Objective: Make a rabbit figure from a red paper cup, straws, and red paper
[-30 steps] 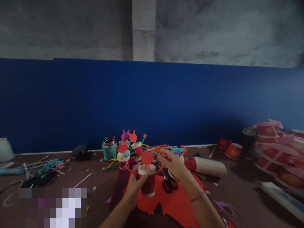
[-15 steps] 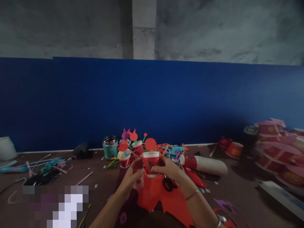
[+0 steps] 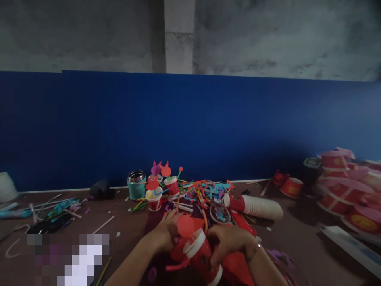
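My right hand is closed on a red and white paper cup, which is tilted with its white rim up and to the left. A red paper disc is attached near the cup's rim. A red strip juts from its left side, and an orange strip rises behind it. Left of the disc, my left hand reaches down with curled fingers. What its fingertips hold is hidden behind the disc and cup. Red sheet material lies under the cup and right hand.
Decorated paper cups stand beside a teal metal jar. Colourful scraps and strips pile up behind my hands. A stack of nested paper cups lies to the right. Red and pink drum-like crafts are heaped far right, before a blue wall panel.
The paper cup has come down closer to me and tipped from upright to tilted. My left hand has left the cup and lowered beside it; my right hand still grips it.
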Demonstrator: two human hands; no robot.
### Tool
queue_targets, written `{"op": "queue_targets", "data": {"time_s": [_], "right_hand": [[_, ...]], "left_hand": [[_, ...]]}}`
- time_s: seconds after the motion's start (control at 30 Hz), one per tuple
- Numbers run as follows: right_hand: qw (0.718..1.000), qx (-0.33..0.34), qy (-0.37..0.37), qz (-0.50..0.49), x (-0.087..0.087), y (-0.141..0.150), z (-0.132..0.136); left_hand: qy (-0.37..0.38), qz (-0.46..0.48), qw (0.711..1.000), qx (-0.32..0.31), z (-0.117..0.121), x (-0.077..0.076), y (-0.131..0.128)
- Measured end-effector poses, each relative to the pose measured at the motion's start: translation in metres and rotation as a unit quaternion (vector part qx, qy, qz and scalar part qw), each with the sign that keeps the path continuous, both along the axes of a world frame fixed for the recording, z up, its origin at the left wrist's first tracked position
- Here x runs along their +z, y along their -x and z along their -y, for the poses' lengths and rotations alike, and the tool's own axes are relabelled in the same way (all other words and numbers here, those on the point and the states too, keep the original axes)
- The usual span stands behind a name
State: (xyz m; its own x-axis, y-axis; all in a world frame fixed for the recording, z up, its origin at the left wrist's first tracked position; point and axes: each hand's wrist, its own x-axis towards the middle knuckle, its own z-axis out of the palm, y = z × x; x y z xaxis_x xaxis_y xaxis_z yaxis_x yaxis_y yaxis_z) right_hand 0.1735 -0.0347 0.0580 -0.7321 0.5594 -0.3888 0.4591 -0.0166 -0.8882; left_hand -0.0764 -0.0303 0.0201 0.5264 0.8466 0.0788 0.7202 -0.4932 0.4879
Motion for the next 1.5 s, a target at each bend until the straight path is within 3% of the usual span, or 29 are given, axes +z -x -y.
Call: {"op": "queue_targets", "data": {"time_s": [0.17,0.23,0.33,0.43,0.6,0.7,0.77,0.83,0.97,1.13,1.2,1.3,1.5], "right_hand": [[0.999,0.012,0.009,0.048,0.006,0.003,0.010],[0.999,0.010,0.021,0.041,0.006,0.004,0.012],[0.999,0.000,0.010,0.050,0.004,0.008,0.014],[0.995,-0.011,-0.041,0.090,0.002,0.012,0.015],[0.987,-0.039,-0.054,0.149,0.010,-0.001,0.012],[0.950,-0.130,-0.155,0.236,0.011,-0.014,-0.001],[0.893,-0.229,-0.250,0.294,0.006,-0.016,-0.013],[0.854,-0.281,-0.304,0.316,-0.004,-0.014,-0.024],[0.827,-0.314,-0.345,0.315,-0.022,-0.006,-0.038],[0.842,-0.306,-0.389,0.216,-0.015,0.003,-0.046],[0.869,-0.282,-0.387,0.126,-0.004,0.013,-0.044],[0.906,-0.261,-0.325,-0.068,0.016,0.034,-0.033],[0.902,-0.233,-0.347,-0.111,0.037,0.057,-0.013]], "left_hand": [[0.024,0.060,0.998,-0.028,-0.010,-0.008,0.006],[0.033,0.169,0.985,0.003,-0.013,-0.011,0.006],[0.046,0.315,0.943,0.092,-0.019,-0.014,0.003],[0.043,0.366,0.919,0.142,-0.022,-0.015,-0.001],[0.079,0.432,0.882,0.169,-0.018,-0.007,-0.009],[0.110,0.502,0.839,0.178,-0.013,0.007,-0.015],[0.140,0.553,0.803,0.175,-0.011,0.018,-0.019],[0.163,0.577,0.782,0.172,-0.011,0.028,-0.023],[0.219,0.598,0.751,0.175,-0.011,0.036,-0.031],[0.178,0.572,0.780,0.178,-0.013,0.036,-0.036],[0.130,0.559,0.799,0.178,-0.013,0.036,-0.037],[0.050,0.516,0.840,0.163,-0.010,0.038,-0.036],[-0.029,0.362,0.928,0.084,0.001,0.045,-0.034]]}}
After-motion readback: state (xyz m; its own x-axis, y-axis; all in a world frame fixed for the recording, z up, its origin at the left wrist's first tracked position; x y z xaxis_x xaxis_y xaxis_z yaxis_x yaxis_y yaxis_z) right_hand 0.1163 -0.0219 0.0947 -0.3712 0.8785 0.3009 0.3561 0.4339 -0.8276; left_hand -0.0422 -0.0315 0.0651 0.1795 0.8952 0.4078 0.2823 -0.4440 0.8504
